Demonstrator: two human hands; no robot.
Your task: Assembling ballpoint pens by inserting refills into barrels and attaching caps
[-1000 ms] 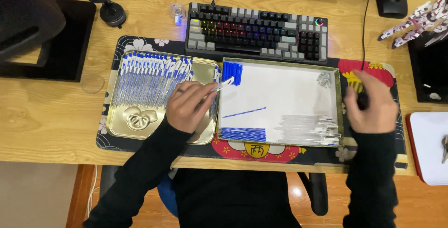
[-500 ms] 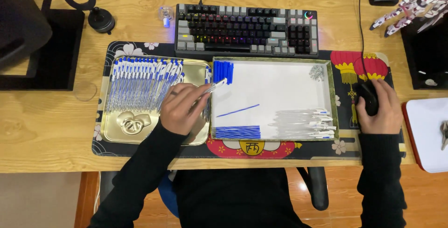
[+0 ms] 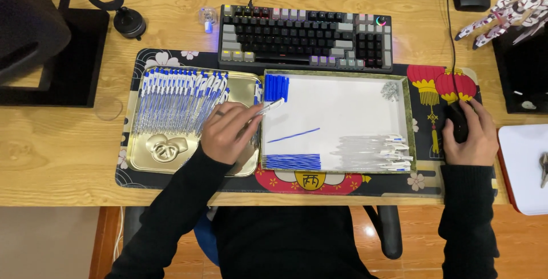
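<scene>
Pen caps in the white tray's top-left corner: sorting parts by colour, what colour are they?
Blue; the pen caps show best in the head view.

Lighting was bright and even from overhead, pretty sharp all over, just some glare off the gold tray [image 3: 149,162].

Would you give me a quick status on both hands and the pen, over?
Left hand holds an assembled pen over the gold tray. Right hand rests on the black mouse. Nothing blocking.
</scene>
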